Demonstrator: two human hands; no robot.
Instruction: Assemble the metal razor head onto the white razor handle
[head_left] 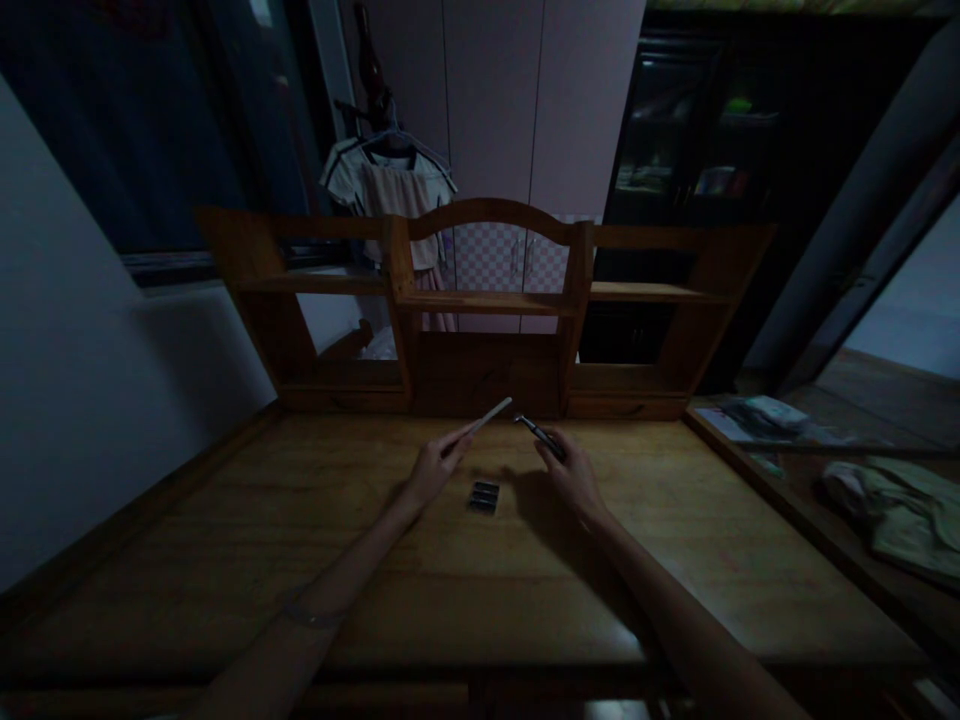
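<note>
My left hand (442, 463) is closed around a slim, pale, flat stick (492, 413), which points up and to the right; its exact kind is too dim to make out. In my right hand (574, 472) is a black and silver razor handle (541, 435), its small bent tip tilted up and leftward. The two tips are close to each other but apart, above the desk. Between and below my hands, a small clear tray (484, 497) with dark bars, like razor cartridges, lies on the wooden desk (465, 590).
A wooden shelf unit (487, 302) stands along the desk's back edge. At the left is a white wall (67, 380). Beyond the desk's right rim lie a bundled cloth (915, 515) and papers (776, 412). The room is dim.
</note>
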